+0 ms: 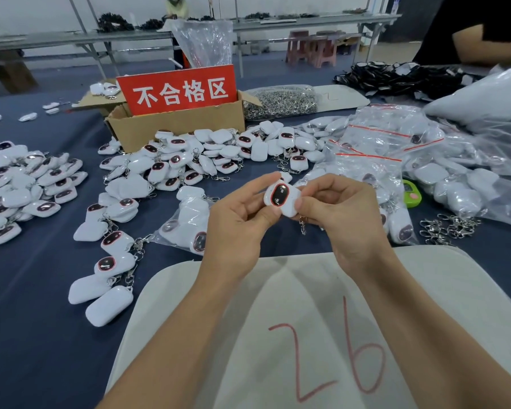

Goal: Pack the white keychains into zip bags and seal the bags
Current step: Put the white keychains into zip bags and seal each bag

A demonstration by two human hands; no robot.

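Both hands held one white keychain (281, 199) up over the white mat (307, 305), dark face turned up toward the camera. Judged to be a face check before bagging.

Left hand (239, 222): grip pinched the keychain's lower left edge. Right hand (345, 219): grip pinched its right edge, fingers curled. The metal clasp (303, 227) hung free below, between the hands. Keychain not yet in any bag.

Zip bags (366, 149) with red seal strips lay on the blue surface (42, 320) just beyond the right hand, probably kept there for easy reach. A part-filled bag (186, 225) lay beside the left hand.

The loose keychain pile (207, 154) sat against the cardboard box (174, 128), whose red sign (179, 90) marked it for rejects.
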